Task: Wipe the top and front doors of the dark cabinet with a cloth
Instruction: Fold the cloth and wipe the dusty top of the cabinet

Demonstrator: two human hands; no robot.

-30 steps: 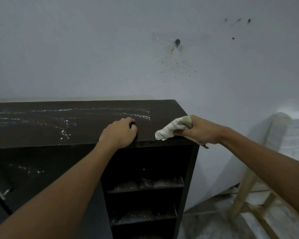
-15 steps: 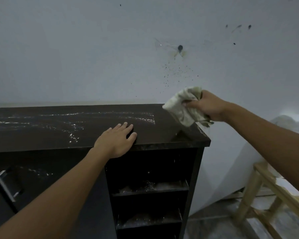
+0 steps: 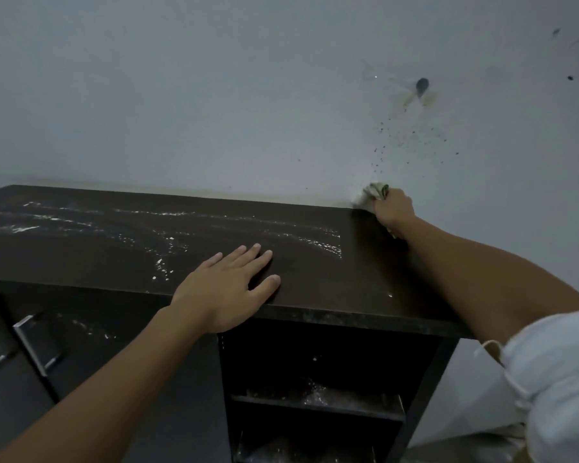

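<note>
The dark cabinet's top (image 3: pixel 81 255) stretches across the view, streaked with white dust along its middle and back. My left hand (image 3: pixel 228 289) lies flat on the top near the front edge, fingers spread, holding nothing. My right hand (image 3: pixel 393 210) is at the far right back corner of the top, against the wall, closed around a crumpled pale cloth (image 3: pixel 371 192) that presses on that corner. Front doors with metal handles (image 3: pixel 30 342) show at the lower left, also dusty.
Open dusty shelves (image 3: pixel 315 399) sit under the right part of the top. The grey wall (image 3: pixel 214 95) behind carries a dark hole and speckled marks above the right corner. A white sleeve (image 3: pixel 555 379) covers my right upper arm.
My right hand carried the cloth from the front right edge, up through the air, to the back right corner. My left hand opened from a curled grip to lying flat.
</note>
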